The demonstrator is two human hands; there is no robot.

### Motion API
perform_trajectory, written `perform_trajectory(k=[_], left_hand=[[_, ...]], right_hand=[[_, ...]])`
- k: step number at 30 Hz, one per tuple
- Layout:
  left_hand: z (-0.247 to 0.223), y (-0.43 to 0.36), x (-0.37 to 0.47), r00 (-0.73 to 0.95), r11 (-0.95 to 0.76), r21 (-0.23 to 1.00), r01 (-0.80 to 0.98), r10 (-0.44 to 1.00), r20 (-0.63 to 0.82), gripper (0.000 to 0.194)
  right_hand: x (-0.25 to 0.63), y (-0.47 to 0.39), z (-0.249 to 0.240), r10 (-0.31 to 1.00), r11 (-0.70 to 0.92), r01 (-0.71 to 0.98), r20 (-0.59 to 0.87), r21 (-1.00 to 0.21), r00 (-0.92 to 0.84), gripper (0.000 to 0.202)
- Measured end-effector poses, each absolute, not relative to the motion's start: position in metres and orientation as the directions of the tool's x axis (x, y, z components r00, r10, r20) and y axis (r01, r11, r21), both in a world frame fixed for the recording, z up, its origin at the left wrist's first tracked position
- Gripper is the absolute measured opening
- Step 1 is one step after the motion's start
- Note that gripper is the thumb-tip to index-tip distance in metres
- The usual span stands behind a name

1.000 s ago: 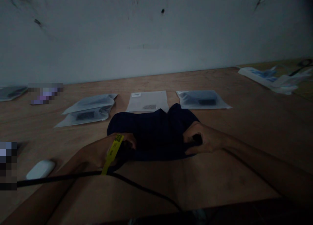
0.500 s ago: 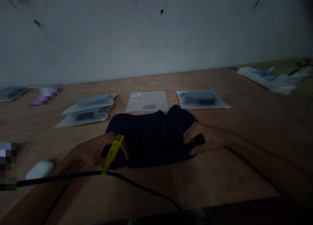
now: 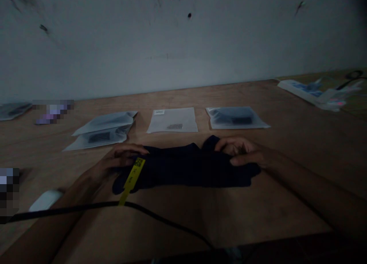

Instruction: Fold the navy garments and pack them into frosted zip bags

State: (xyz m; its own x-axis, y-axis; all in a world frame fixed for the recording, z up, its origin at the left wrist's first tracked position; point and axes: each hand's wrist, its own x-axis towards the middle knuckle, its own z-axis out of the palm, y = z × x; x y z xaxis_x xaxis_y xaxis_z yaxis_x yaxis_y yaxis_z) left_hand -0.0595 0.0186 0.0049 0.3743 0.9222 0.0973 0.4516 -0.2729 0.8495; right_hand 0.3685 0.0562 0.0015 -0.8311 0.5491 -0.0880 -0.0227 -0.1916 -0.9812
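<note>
A dark navy garment or cloth (image 3: 183,168) lies in a wide, low folded bundle on the wooden table, and its exact kind is hard to make out in the dim light. My left hand (image 3: 120,157) grips its left end, fingers over the top edge and partly hidden behind a yellow tag. At the other end my right hand (image 3: 243,151) pinches the fabric, thumb in front and curled fingers behind. Beyond the bundle lies a flat frosted bag (image 3: 172,119) with a small white label.
Filled frosted bags lie on the left (image 3: 104,130) and right (image 3: 237,117) of the table (image 3: 172,225). A white rounded object (image 3: 46,200) sits beside my left forearm. Across the foreground runs a black cable (image 3: 160,218) with a yellow tag (image 3: 132,181). Plastic packaging (image 3: 315,94) lies far right.
The cloth's far part has come down toward me, making the bundle shallower and wider. Both hands have shifted: the left slightly outward and up, the right a little outward with its grip altered.
</note>
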Motion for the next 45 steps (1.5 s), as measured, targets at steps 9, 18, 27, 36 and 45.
perform_trajectory(k=[9, 18, 27, 36, 45], left_hand=[[-0.006, 0.031, -0.052, 0.368, -0.369, 0.769, 0.522, 0.911, 0.187, 0.044], [-0.008, 0.036, -0.044, 0.206, -0.284, 0.839, 0.464, 0.956, 0.209, 0.023], [-0.004, 0.019, -0.041, 0.278, -0.403, 0.348, 0.846, 0.892, 0.357, 0.044], [-0.002, 0.000, 0.001, 0.707, -0.733, 0.004, 0.681, 0.658, 0.260, 0.057], [-0.022, 0.010, -0.013, 0.745, -0.747, 0.057, 0.662, 0.665, 0.048, 0.053]], right_hand=[[0.360, 0.066, -0.004, 0.862, 0.257, 0.214, 0.123, -0.942, -0.491, 0.036], [0.355, 0.070, -0.028, 0.898, 0.434, 0.546, 0.295, -0.717, -0.327, 0.028], [0.351, 0.056, -0.013, 0.861, 0.476, 0.557, 0.490, -0.681, -0.136, 0.026], [0.328, 0.029, -0.012, 0.514, 0.858, 0.448, 0.447, -0.251, -0.732, 0.054], [0.340, 0.040, -0.020, 0.519, 0.851, 0.484, 0.188, -0.204, -0.834, 0.057]])
